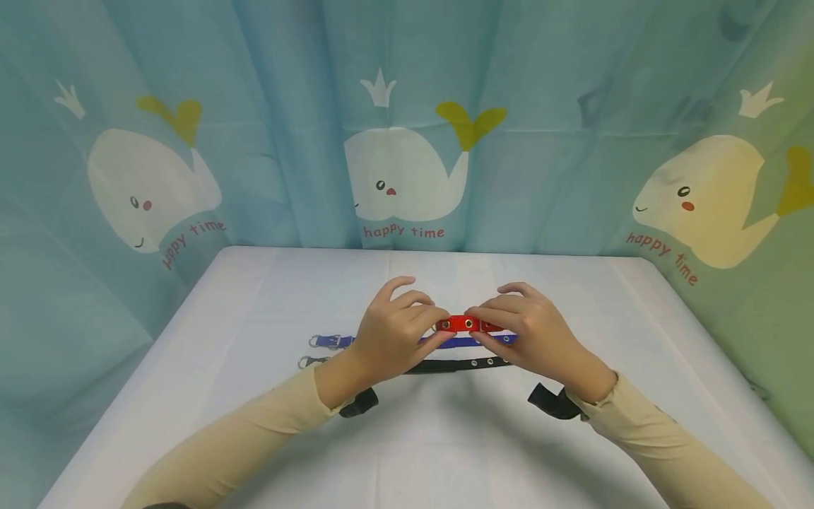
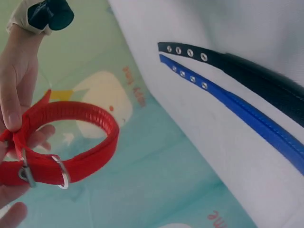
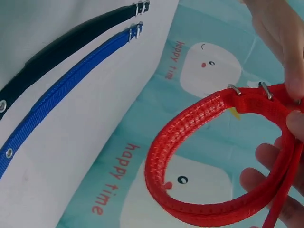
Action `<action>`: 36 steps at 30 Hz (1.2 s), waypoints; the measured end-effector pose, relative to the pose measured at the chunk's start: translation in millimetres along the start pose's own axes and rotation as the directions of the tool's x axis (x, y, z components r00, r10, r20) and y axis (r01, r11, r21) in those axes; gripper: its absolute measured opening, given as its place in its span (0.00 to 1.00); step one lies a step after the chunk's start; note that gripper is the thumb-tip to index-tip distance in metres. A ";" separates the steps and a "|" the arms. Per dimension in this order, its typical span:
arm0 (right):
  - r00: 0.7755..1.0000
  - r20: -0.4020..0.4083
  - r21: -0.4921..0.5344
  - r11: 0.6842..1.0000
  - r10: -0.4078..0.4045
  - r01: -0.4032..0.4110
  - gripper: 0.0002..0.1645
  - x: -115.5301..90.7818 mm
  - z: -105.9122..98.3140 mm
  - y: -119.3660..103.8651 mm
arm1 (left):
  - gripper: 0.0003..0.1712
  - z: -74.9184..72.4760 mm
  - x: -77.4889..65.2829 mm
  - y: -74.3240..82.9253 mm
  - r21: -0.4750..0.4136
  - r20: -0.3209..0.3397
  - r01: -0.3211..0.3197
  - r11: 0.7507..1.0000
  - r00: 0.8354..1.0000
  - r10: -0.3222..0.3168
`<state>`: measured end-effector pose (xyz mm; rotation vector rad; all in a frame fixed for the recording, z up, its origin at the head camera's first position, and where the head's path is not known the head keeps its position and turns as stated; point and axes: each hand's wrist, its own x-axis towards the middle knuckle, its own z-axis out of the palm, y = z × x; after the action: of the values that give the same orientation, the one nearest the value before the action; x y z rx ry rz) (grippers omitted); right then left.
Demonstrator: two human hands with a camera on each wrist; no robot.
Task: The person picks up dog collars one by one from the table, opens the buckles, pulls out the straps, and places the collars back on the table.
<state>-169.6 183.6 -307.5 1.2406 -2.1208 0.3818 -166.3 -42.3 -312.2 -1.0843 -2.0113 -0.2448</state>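
A red collar [image 1: 459, 324] with metal eyelets is held up between both hands over the table. It is bent into a loop, and its buckle [image 2: 27, 175] and metal ring [image 2: 62, 172] show in the left wrist view. My left hand [image 1: 399, 329] pinches it at the left with thumb and fingers. At the right, my right hand [image 1: 533, 326] pinches the strap close to the buckle. Below the hands lie a blue collar [image 2: 256, 124] and a black collar [image 2: 266, 85], stretched out side by side; the forearms and hands partly cover them in the head view.
The collars lie on a white-covered table [image 1: 445, 452]. Behind it hangs a blue-green curtain [image 1: 273, 184] printed with whales. A black strap [image 1: 361, 403] hangs at the left wrist, another black strap [image 1: 553, 401] at the right one.
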 end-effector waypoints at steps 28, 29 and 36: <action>0.998 -0.061 0.031 0.999 -0.031 0.033 0.25 -4.0 6.6 2.0 | 0.18 -1.4 -2.5 3.2 -0.032 0.017 -0.082 0.996 0.996 0.082; 0.998 -0.061 0.032 0.999 -0.026 0.028 0.28 -4.5 6.5 2.5 | 0.19 -1.6 -3.2 3.0 -0.039 0.013 -0.081 0.996 0.997 0.082; 0.994 -0.073 0.029 0.996 -0.084 0.086 0.19 -3.2 7.0 -1.3 | 0.22 0.4 -3.9 4.4 -0.032 -0.018 -0.093 0.995 0.996 0.092</action>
<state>-170.1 181.3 -315.0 1.3113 -2.0013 0.4186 -162.0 -41.8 -316.1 -1.1889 -1.9430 -0.2384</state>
